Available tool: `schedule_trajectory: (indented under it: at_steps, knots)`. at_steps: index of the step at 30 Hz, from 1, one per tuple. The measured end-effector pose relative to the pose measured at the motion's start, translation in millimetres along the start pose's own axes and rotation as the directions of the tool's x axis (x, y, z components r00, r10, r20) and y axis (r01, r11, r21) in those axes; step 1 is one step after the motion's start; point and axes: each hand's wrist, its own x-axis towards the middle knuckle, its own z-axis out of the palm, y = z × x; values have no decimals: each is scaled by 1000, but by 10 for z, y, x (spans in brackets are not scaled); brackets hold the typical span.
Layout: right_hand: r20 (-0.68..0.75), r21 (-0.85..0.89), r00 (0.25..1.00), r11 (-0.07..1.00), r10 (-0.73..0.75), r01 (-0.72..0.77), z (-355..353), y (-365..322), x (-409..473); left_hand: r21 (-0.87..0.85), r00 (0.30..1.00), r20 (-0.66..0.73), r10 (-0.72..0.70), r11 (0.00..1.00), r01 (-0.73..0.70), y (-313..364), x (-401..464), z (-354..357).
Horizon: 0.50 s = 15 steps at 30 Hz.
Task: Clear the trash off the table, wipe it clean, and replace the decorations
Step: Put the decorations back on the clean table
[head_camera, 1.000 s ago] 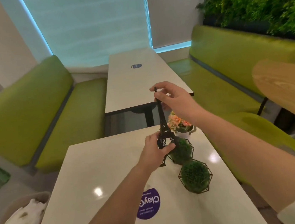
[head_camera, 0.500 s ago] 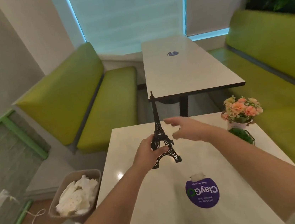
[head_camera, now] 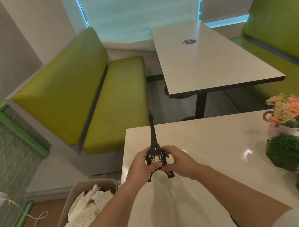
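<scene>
Fingers of both hands curl round the lower stage of the tower model, the left hand on one side and the right hand on the other, thumbs meeting in front just above its arched legs. It stands upright on the table near the left edge, spire rising well above the knuckles. Thin dark latticework suggests it is light and stiff but top-heavy, with a spire that could bend, so the broad base is the sensible hold. Off to the right of the fingers stand a flower pot and two caged green balls, well apart. Below and left of them, a bin of crumpled paper sits on the floor beside the table.
</scene>
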Motion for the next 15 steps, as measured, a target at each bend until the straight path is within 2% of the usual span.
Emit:
schedule_trajectory:
  at_steps: [5,15]
  knots:
    - [-37,45,999,999,-12,13,282,72,436,91,1000,-14,13,996,-12,-320,368,-147]
    - [-66,37,997,999,-30,32,598,200,992,74,1000,-23,5,997,-4,-770,799,-234]
